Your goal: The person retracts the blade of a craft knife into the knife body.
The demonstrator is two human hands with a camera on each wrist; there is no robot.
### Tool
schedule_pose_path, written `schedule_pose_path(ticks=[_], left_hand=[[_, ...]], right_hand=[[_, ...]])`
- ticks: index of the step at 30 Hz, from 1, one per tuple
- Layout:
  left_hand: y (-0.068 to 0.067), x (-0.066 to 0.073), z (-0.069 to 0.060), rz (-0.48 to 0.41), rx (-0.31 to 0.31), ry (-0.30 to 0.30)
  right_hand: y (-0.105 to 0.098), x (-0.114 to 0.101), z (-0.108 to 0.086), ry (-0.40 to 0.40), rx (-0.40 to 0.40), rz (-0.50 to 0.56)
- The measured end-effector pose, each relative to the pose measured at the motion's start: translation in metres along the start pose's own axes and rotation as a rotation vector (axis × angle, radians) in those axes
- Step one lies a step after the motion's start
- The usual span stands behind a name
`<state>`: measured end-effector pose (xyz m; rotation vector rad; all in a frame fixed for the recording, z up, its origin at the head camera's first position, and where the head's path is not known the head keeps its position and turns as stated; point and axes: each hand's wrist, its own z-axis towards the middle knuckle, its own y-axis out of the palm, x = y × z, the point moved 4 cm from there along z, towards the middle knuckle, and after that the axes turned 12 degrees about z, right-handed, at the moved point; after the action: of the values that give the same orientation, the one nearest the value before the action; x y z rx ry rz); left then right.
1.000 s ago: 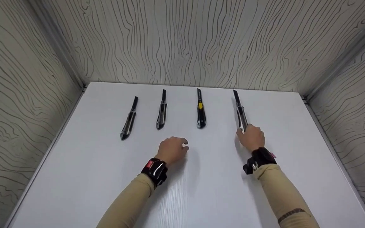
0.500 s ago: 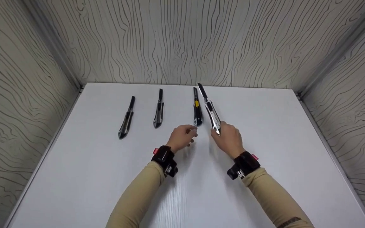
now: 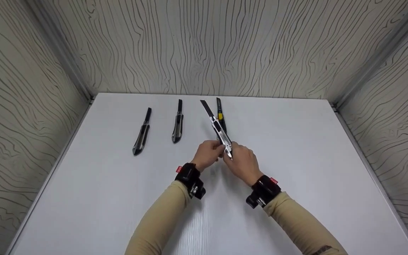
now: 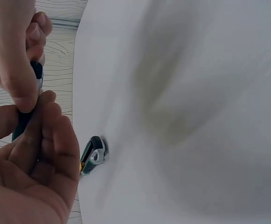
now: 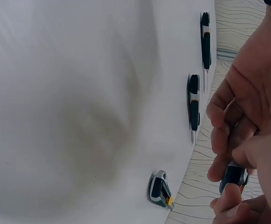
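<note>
knife (image 3: 222,135) in the grip partly covered by left hand (image 3: 207,154) and right hand (image 3: 244,163), its body marks too small to read, yellow-trimmed knife (image 3: 220,115) just beyond the grip partly hidden in the head view, sleeves (image 3: 161,219) nearer than the grip cut off at bottom
</note>
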<state>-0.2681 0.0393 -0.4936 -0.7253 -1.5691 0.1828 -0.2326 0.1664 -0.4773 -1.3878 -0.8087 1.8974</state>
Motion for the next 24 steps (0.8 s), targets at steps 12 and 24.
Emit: schedule_pose_path(ticks=[12, 24], left_hand=[[-0.001, -0.009, -0.006, 0.092, 0.005, -0.008], [-0.002, -0.008, -0.02, 0.251, -0.023, 0.116]], right_hand=[[-0.002, 0.0, -0.006, 0.003, -0.093, -0.085], [-0.02, 0.018, 0.017, 0.117, -0.135, 0.117]])
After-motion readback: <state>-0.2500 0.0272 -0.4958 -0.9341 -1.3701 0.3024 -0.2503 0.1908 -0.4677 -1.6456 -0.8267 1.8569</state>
